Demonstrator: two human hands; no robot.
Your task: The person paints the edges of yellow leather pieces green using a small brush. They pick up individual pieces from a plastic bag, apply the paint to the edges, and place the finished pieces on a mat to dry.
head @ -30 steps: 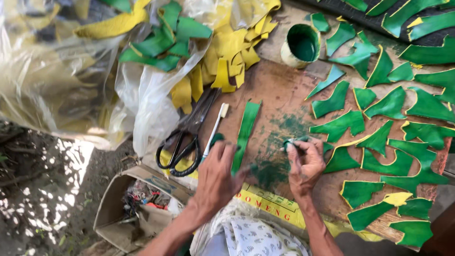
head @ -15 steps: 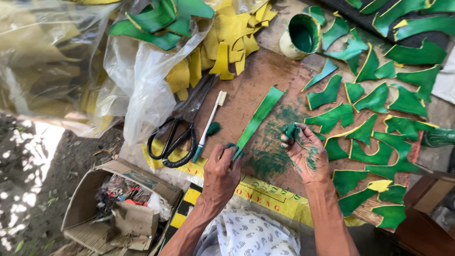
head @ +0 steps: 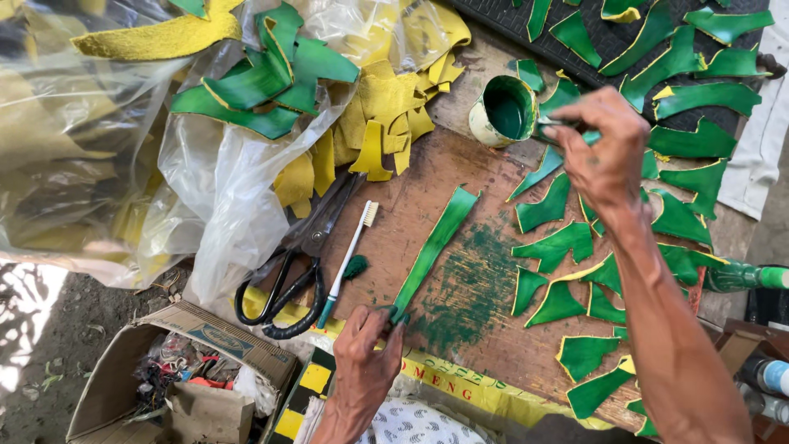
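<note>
My left hand (head: 366, 355) pinches the near end of a long green-painted strip (head: 434, 243) that lies on the stained wooden board (head: 460, 197). My right hand (head: 598, 150) is stretched out beside the small pot of green paint (head: 505, 110), its fingers closed on a small applicator whose tip is mostly hidden. Several green pieces with yellow edges (head: 562, 243) lie spread to the right of the strip.
Black-handled scissors (head: 297, 261) and a toothbrush with a green tip (head: 347, 263) lie left of the strip. Plastic bags of yellow and green offcuts (head: 246, 90) fill the upper left. An open cardboard box (head: 191, 380) sits at the lower left; bottles (head: 766, 375) stand at the right edge.
My right hand has lifted off the board near the strip and reached up to the paint pot. My left hand stays on the strip's near end. The view has shifted.
</note>
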